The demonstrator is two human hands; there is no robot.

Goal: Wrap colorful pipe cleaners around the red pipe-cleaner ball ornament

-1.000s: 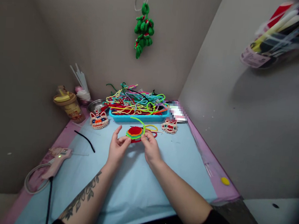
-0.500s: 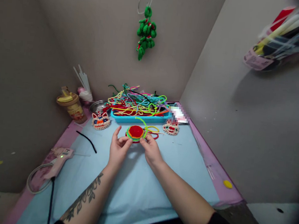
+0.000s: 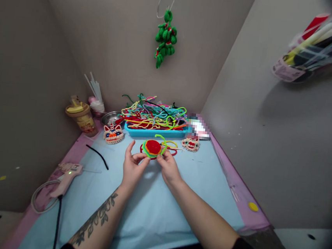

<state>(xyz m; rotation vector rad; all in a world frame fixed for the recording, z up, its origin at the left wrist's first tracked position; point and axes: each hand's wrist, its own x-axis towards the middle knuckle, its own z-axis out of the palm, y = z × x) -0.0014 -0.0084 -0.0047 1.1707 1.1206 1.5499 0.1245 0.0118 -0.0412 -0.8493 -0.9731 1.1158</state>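
Note:
A round coil of pipe cleaners (image 3: 153, 148) is held up above the table between my two hands. Its centre is red, ringed by orange, blue and green, and a lime green end curls loose at its upper right. Thumb and fingers of my left hand (image 3: 134, 162) pinch the lower left edge, with the index finger raised. My right hand (image 3: 168, 165) grips the lower right edge by the green strand. Just behind the coil lie scissors (image 3: 171, 151) with yellow and red handles, partly hidden by it.
A blue tray (image 3: 159, 134) heaped with pipe cleaners stands at the back. Lion-like faces flank it, an orange-and-blue one (image 3: 113, 135) and a red-and-white one (image 3: 191, 143). At left are a glue gun (image 3: 68, 178), a black pipe cleaner (image 3: 98, 156) and a cup (image 3: 85, 122).
The coil has tilted in my hands, and its loose green end now stands farther out to the right. The whole view has shifted slightly.

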